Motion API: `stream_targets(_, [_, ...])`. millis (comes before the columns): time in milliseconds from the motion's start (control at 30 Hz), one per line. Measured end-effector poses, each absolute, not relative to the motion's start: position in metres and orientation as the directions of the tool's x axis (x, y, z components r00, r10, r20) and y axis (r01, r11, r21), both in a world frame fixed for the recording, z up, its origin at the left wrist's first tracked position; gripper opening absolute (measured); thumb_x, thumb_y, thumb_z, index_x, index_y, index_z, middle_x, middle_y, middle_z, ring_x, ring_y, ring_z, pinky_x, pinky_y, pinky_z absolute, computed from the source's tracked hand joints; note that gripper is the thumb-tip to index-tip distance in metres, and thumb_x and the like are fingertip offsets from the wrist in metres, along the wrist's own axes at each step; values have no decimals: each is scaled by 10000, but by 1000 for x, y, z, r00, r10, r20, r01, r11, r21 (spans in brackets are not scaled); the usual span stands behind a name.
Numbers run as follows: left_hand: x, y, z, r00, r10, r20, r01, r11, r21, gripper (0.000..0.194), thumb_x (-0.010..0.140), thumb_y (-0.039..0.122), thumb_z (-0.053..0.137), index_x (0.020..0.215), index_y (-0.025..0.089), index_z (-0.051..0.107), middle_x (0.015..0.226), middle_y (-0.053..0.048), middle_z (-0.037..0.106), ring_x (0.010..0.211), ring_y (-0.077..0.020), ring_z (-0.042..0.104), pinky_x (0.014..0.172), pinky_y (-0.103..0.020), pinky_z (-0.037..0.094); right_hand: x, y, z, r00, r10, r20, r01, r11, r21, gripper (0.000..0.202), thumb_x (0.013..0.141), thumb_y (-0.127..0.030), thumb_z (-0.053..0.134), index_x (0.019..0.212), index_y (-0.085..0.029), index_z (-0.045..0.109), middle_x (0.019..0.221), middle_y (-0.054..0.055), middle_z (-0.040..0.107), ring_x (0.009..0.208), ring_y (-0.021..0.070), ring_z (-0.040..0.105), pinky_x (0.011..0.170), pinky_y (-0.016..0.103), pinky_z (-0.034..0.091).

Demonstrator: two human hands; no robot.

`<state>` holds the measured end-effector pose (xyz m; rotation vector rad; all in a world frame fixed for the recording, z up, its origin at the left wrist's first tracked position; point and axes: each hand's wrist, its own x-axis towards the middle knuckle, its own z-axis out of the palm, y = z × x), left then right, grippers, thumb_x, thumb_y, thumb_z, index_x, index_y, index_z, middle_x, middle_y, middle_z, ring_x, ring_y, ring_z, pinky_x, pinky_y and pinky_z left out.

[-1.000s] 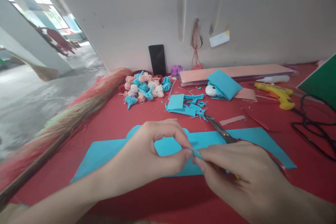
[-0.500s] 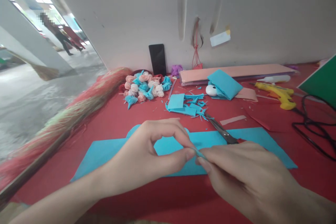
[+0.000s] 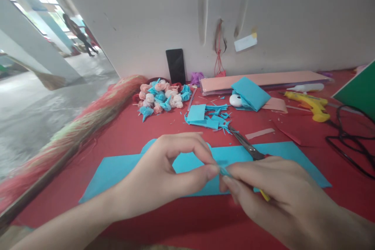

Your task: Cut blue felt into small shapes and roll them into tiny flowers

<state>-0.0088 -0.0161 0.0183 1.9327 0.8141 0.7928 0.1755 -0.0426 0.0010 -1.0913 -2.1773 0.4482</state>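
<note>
Between thumb and index finger, my left hand [image 3: 166,168] pinches one end of a small twisted blue paper piece [image 3: 224,172]. My right hand [image 3: 272,191] pinches its other end, and a yellow tip shows beneath that hand. Under both hands lies a long blue paper sheet [image 3: 117,172]. Scissors [image 3: 247,145] rest with their blades pointing away, their handles partly hidden by my right hand. Beyond them sit cut blue paper pieces [image 3: 202,119]. A pile of blue, pink and white paper flowers [image 3: 161,95] stands further back on the left.
On the red table [image 3: 164,222] are a black phone [image 3: 175,66], folded blue paper [image 3: 252,93], a pink paper stack [image 3: 263,80], a yellow glue gun [image 3: 310,105] and a black cable [image 3: 348,136]. A red-and-straw bundle [image 3: 76,129] lies left. A person [image 3: 79,33] is far off.
The small blue piece looks more twisted, and my right fingers have shifted slightly. A yellow tip now shows under my right hand. The distant person has moved right.
</note>
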Motion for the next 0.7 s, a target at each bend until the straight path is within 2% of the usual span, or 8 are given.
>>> stream_targets(133, [-8, -17, 17, 567, 794, 220, 207, -396, 895, 115, 809, 125, 567, 709, 177, 590, 709, 26, 605, 679, -99, 553, 661, -230, 473, 177, -44, 1, -436, 812, 388, 577, 583, -572, 309, 877, -312, 435, 621, -235, 590, 441, -18, 516, 465, 129, 542, 401, 215, 385])
stream_targets(367, [-4, -18, 14, 531, 808, 256, 166, -395, 903, 109, 805, 149, 579, 699, 175, 576, 693, 22, 584, 678, -109, 544, 647, -242, 469, 181, -47, 0, -494, 769, 405, 557, 638, -532, 265, 878, -143, 388, 673, -229, 534, 553, -40, 624, 489, 101, 592, 417, 221, 394])
stream_targets(500, [-3, -20, 12, 512, 813, 278, 146, -401, 904, 119, 808, 151, 578, 692, 174, 563, 685, 18, 569, 660, -109, 530, 631, -246, 462, 182, -47, 2, -517, 732, 444, 505, 680, -532, 276, 897, -130, 334, 708, -225, 511, 574, -40, 643, 492, 94, 606, 416, 223, 399])
stream_targets(700, [-1, -22, 6, 500, 817, 286, 76, -371, 926, 119, 815, 158, 578, 698, 170, 563, 715, 19, 564, 686, -106, 527, 702, -260, 449, 183, -46, 9, -566, 734, 376, 516, 671, -532, 283, 867, -124, 341, 702, -218, 551, 548, -20, 640, 433, 99, 550, 412, 231, 373])
